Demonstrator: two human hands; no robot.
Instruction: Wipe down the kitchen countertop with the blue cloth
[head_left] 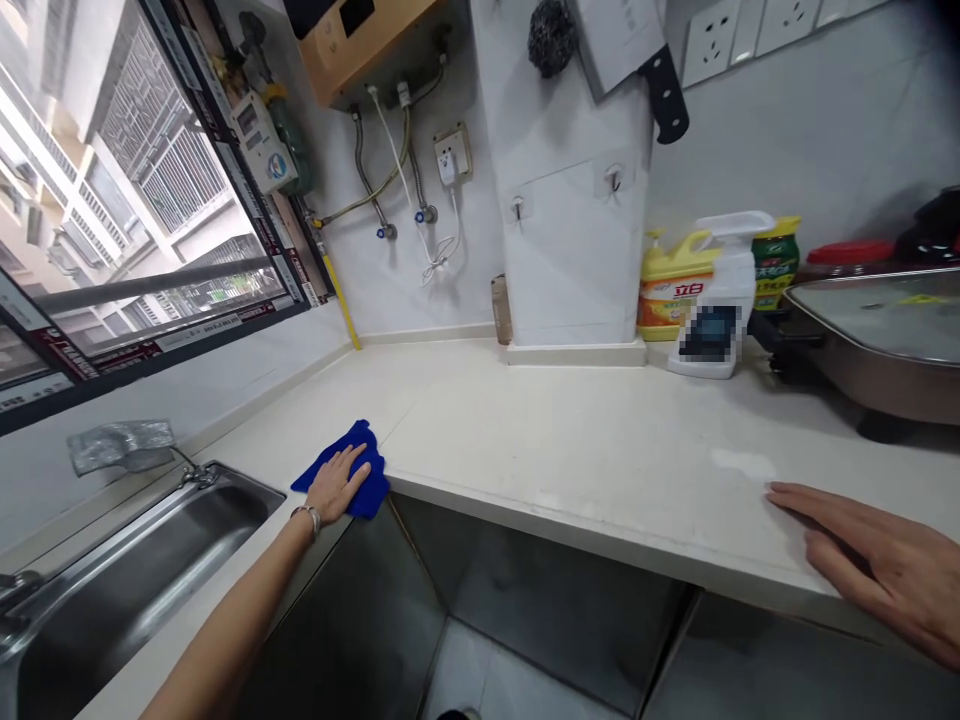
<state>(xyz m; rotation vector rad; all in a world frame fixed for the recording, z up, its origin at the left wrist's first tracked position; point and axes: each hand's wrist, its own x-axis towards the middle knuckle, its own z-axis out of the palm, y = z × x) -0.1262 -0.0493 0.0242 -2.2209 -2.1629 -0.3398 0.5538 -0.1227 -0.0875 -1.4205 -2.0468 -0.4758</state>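
My left hand (339, 484) lies flat on a bunched blue cloth (369, 492) at the inner corner of the white countertop (555, 430). Its fingers are stretched out over the cloth, and part of the cloth hangs over the front edge. A bracelet circles that wrist. At the right, my right hand (885, 565) is over the counter's front edge, fingers extended and holding nothing. Whether its fingertips touch the surface I cannot tell. A pale, shiny patch shows on the counter just beyond those fingertips.
A steel sink (251, 492) is set in the counter at left, below a window. Along the back stand a white spray bottle (731, 290), a yellow jug (660, 290) and a lidded electric pan (885, 350). A cleaver (626, 50) hangs above, on the wall column.
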